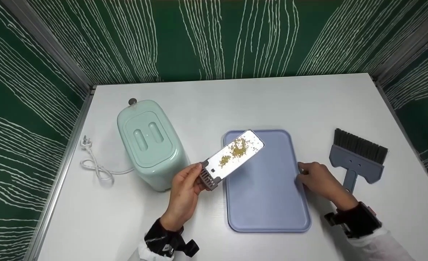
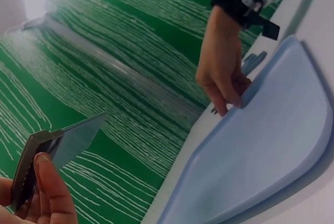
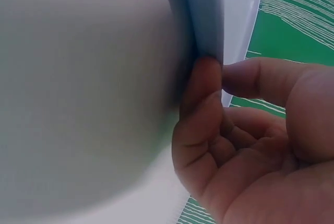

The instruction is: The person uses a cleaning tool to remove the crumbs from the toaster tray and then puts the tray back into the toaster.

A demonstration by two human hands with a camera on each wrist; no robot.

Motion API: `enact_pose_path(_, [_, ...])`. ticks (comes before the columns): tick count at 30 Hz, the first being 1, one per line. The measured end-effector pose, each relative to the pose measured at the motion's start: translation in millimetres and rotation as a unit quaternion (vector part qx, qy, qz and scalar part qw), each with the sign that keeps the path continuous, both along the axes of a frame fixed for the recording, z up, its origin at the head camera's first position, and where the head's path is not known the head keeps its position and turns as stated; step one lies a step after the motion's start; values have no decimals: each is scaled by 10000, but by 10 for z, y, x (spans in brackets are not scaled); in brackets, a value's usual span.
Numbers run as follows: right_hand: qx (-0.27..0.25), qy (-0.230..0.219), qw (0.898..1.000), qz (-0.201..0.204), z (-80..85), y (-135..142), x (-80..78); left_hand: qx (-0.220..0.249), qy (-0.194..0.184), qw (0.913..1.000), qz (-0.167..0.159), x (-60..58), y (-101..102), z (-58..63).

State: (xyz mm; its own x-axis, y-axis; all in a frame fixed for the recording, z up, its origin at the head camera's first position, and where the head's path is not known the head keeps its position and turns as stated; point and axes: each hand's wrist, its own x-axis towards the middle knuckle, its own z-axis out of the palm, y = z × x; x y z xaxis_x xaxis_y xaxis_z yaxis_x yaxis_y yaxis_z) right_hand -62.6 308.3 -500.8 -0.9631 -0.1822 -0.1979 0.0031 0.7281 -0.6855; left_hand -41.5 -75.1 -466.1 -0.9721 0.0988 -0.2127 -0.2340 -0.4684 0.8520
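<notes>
My left hand [image 1: 182,194] grips the grey slotted end of a crumb tray [image 1: 232,167], a long flat metal plate with yellow-brown crumbs [image 1: 238,148] scattered over its upper face. The plate is over the left part of a blue-purple serving tray [image 1: 268,203]. In the left wrist view the crumb tray [image 2: 78,138] appears edge-on, raised above the serving tray. At the serving tray's right rim, my right hand [image 1: 317,181] pinches the edge between thumb and fingers. The right wrist view shows that rim [image 3: 201,20] between thumb and fingers, partly lifted from the table.
A mint-green toaster [image 1: 152,136] stands on the left, its white cord and plug [image 1: 97,165] beside it. On the right lies a grey brush [image 1: 357,163] with dark bristles, close to my right hand. Green walls with white lines border the white table [image 1: 199,105].
</notes>
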Motion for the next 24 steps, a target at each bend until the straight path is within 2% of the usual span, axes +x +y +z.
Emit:
enact_pose_path(12, [-30,-94,9999,-42,-7,6,12,264,10,9996,38,-44,42,-13])
enact_pose_path(24, [-90,-259,9996,-36,-18,22,11,247,-49,9996,-116,-65,61,-14])
